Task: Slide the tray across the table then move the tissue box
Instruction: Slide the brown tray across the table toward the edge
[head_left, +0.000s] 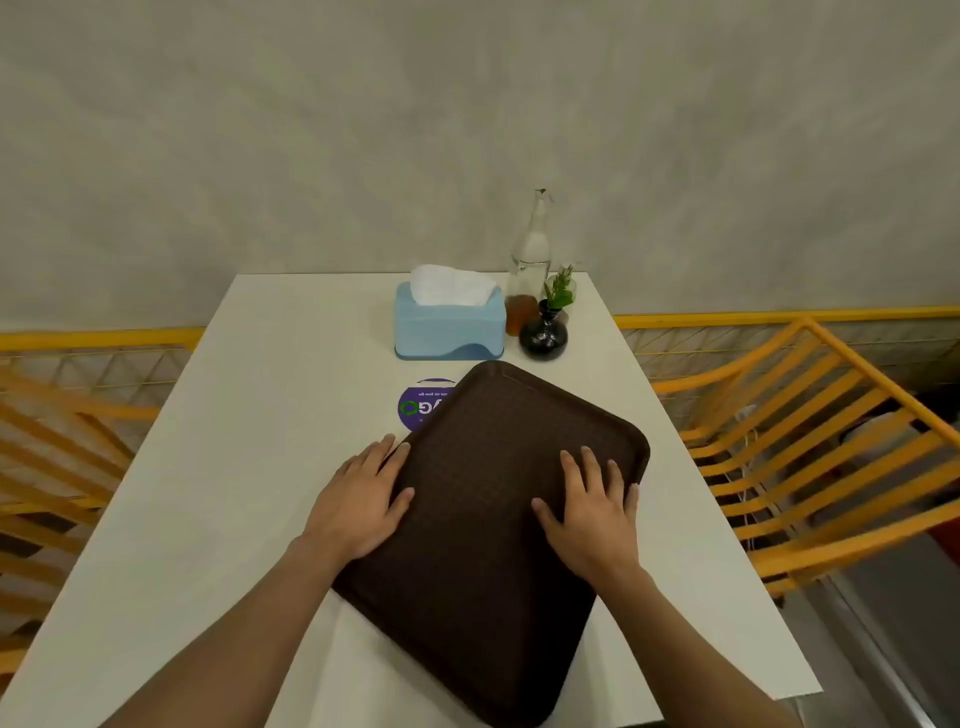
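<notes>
A dark brown tray (498, 519) lies skewed on the white counter (234, 493), its near corner over the counter's near edge. 2 bare hands press flat on it: the left hand (358, 501) on the tray's left rim, the right hand (589, 512) on its right half. Each grip is apart, fingers spread, clamped on nothing. The tray's far corner partly covers a round purple sticker (418, 405). Beyond it, apart from the tray, stands the blue tissue box (449, 325). Just right of the box sit a small black vase (543, 335) and a clear bottle (530, 260).
</notes>
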